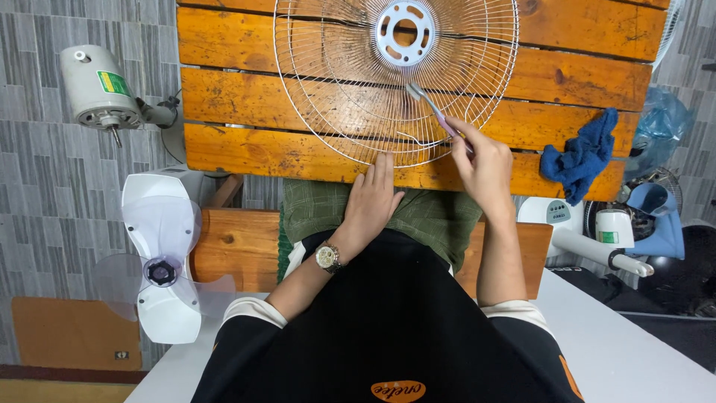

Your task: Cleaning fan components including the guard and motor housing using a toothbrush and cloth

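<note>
Head view shows the right hand (483, 160) pinching a toothbrush (431, 108) against the fan grille (335, 112) on the slatted table (224, 89), left hand (371, 200) spread flat at the grille's near rim, scrubbing apparently midway.

Left hand (371, 200): flat, palm down, fingers (379, 169) together and extended away from the body, thumb splayed toward the right side. Wrist straight, watch on it; forearm bare, angling out from a short sleeve at lower left. Right hand (483, 163): closed in a pinch grip, knuckles up, thumb and forefinger meeting at the far end. Right forearm bare, near-vertical, elbow bent at the body.
</note>
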